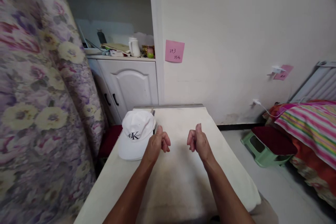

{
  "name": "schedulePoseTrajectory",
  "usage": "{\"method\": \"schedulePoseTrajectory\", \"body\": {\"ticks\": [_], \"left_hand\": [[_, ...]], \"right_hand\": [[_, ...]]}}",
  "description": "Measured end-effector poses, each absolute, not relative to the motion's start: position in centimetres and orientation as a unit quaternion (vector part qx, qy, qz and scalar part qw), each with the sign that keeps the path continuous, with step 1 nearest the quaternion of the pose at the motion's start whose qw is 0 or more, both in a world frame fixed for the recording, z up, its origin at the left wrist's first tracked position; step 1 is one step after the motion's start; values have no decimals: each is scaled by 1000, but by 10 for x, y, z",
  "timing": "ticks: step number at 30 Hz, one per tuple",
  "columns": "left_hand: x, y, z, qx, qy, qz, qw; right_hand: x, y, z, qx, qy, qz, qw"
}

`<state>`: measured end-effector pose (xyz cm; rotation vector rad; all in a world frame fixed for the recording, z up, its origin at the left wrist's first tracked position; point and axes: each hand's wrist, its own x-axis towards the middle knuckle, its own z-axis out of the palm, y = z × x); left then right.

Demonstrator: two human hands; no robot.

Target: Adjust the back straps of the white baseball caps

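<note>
Cap at 8 o'clock: white cloth, matt. Worktop at 6 o'clock: pale, matt, mostly smooth covering; cloth or plastic, cannot tell. Curtain at 9 o'clock: printed cloth, dull. Cabinet door, also 9 o'clock: smooth, faint sheen. Pitcher at 11 o'clock: smooth, glossy. Sticky note at 12 o'clock: matt paper. Stool at 4 o'clock: smooth plastic, cloth seat pad. Bedcover at 3 o'clock: soft-looking cloth.

floral curtain | white jug on cabinet | pink note on wall | red-topped green stool near striped bedding
</note>
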<state>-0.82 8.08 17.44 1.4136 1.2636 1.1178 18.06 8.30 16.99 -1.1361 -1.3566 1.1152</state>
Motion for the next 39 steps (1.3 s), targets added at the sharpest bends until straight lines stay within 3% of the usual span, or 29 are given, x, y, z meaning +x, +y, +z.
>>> {"method": "schedulePoseTrajectory", "body": {"ticks": [8,13,18,23,39], "left_hand": [[-24,43,68,501,546,407,533],[-84,26,19,390,608,487,490],[-121,18,8,355,635,552,408],[-116,9,4,446,662,504,331],[-115,6,12,405,644,542,358]], "right_hand": [[138,65,83,-443,-550,577,410],[108,54,31,-444,-507,633,381],[83,77,19,-432,-451,667,406],[51,105,13,-432,-390,683,440],[0,142,1,-437,-321,698,468]]}}
